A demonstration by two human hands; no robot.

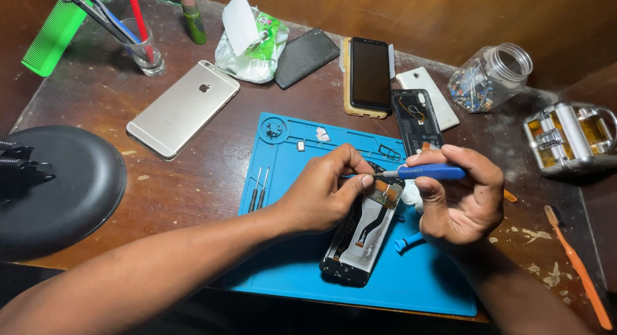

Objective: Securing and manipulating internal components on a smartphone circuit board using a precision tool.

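The right hand (459,200) gripped a blue screwdriver (429,172) in closed fingers while the left hand (324,193) pinched the opened phone (363,229) on the blue mat (289,149).

Two hands (321,193) (459,200) work at the bench. Six phones or phone parts lie about: one opened phone (363,235), near; five far. One blue mat (289,149), one jar (491,75), two small screwdrivers (259,190).

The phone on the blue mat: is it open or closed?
Open: the phone has no back cover, so its inner parts and flat cables show.
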